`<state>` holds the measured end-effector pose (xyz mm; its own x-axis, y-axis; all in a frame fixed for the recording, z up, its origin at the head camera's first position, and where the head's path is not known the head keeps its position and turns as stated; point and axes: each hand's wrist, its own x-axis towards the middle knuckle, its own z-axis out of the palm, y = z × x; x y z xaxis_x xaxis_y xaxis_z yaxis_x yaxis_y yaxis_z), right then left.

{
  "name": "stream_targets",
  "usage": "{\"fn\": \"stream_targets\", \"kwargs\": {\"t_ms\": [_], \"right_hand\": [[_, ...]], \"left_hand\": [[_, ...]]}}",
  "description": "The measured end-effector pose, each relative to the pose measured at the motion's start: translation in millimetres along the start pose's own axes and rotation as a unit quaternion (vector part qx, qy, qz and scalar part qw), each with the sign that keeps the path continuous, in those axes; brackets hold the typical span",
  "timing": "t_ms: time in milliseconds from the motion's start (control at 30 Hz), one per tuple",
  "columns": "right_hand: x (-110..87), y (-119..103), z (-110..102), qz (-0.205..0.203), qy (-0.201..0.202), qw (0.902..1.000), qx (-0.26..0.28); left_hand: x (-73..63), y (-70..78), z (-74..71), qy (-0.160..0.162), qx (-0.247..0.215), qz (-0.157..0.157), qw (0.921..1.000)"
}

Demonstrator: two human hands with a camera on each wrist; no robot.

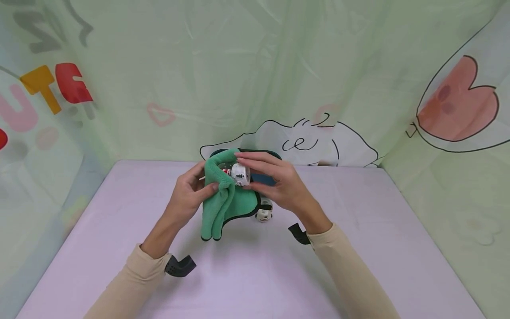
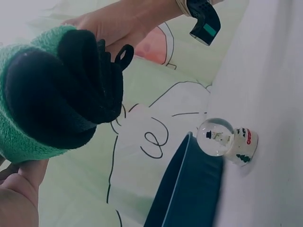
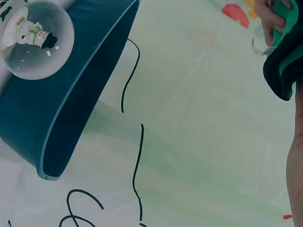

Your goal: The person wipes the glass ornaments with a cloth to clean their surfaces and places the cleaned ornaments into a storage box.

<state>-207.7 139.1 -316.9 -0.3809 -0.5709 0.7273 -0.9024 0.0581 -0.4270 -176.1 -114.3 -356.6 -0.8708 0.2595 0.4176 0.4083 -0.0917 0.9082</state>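
In the head view, my left hand [image 1: 186, 192] grips a fluffy green cloth [image 1: 243, 201] with dark edging, its thumb pressing on a fold. A snow globe [image 1: 241, 174] with a white printed base lies sideways against the cloth. My right hand [image 1: 280, 179] pinches that base between fingers and thumb; the cloth partly covers the glass end. Below the hands a second snow globe [image 1: 264, 211] stands on the table, and the left wrist view shows a snowman inside this globe [image 2: 227, 139]. From the left wrist, the cloth's dark underside [image 2: 47, 94] hides the held globe.
A dark blue bin [image 2: 191, 184] stands behind the hands, beside the standing globe and near the table's back edge. A pale lilac cover lies over the table [image 1: 247, 283]. Printed curtains [image 1: 223, 79] hang at the back and both sides.
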Motion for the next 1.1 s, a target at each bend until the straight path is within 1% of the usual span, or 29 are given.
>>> {"fn": "stream_targets", "kwargs": {"t_ms": [167,300,467,667,867,1100], "right_hand": [[-1.8,1.3,1.7,-0.002,0.0,1.0,-0.007],[-3.4,1.6,4.2,0.01,0.004,0.9999,0.008],[-3.7,-0.8,6.1,0.049,0.01,0.9981,0.037],[-3.1,-3.8,5.2,0.1,0.005,0.9938,0.049],[-2.8,-6.0,5.0,0.15,0.004,0.9877,0.044],[-1.4,-7.7,6.3,0.184,0.017,0.9821,0.034]], "left_hand": [[0.7,-2.5,-1.6,-0.005,0.027,0.024,0.9993],[0.3,-2.7,-1.9,-0.007,0.034,0.038,0.9987],[-0.9,-0.6,-1.4,-0.012,0.038,0.049,0.998],[-1.8,0.3,-1.1,-0.01,0.051,0.06,0.9969],[-0.8,-0.6,-0.5,-0.017,0.072,0.077,0.9943],[-0.4,-4.0,-0.3,-0.027,0.076,0.1,0.9918]]}}
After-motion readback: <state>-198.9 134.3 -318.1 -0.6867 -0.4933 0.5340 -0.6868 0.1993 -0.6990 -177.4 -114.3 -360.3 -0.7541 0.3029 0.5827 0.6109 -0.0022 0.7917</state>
